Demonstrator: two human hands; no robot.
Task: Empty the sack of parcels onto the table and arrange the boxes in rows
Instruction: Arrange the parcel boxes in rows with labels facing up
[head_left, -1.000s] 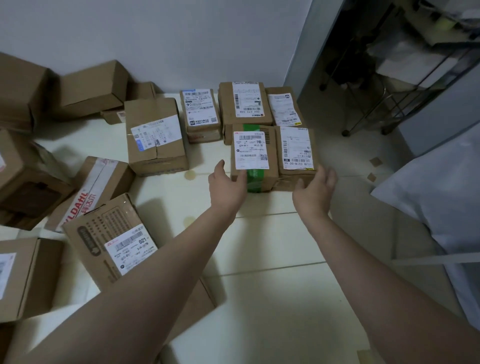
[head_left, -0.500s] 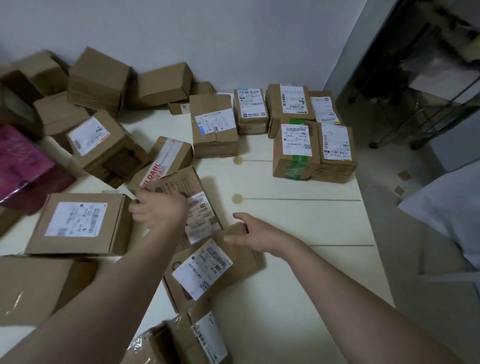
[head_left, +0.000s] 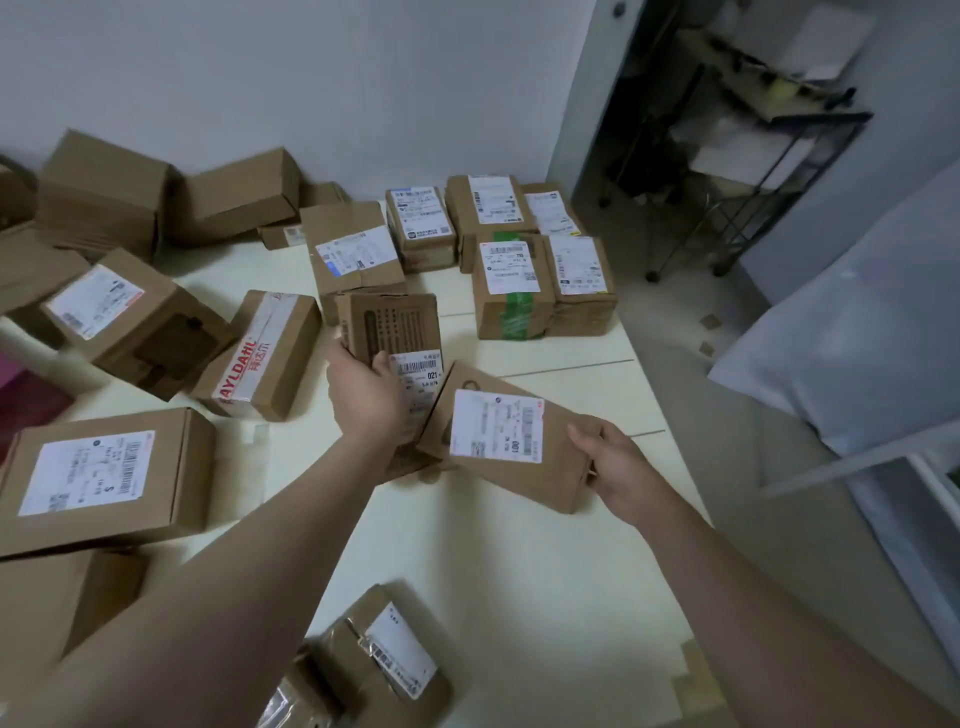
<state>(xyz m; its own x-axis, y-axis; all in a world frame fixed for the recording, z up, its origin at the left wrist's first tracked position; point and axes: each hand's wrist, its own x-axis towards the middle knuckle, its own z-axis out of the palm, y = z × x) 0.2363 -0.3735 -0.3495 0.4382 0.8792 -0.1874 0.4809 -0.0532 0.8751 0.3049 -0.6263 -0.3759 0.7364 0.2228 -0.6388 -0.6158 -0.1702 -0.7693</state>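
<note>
While the left hand (head_left: 366, 397) grips a printed box (head_left: 387, 332) by its near-left side, thumb curled over the top face, the right hand (head_left: 621, 462) holds a flat labelled box (head_left: 498, 436) by its right end, thumb on top. Both boxes are nearer the person than the green-taped box (head_left: 511, 293): the printed one to its left, the flat one straight before it, the two overlapping at one corner. The green-taped box stands on the table (head_left: 519, 571) with a neighbour box (head_left: 579, 283) touching its right side and three more boxes (head_left: 491, 208) in a row just behind it. Loose boxes (head_left: 265, 353) lie scattered well to its left.
</note>
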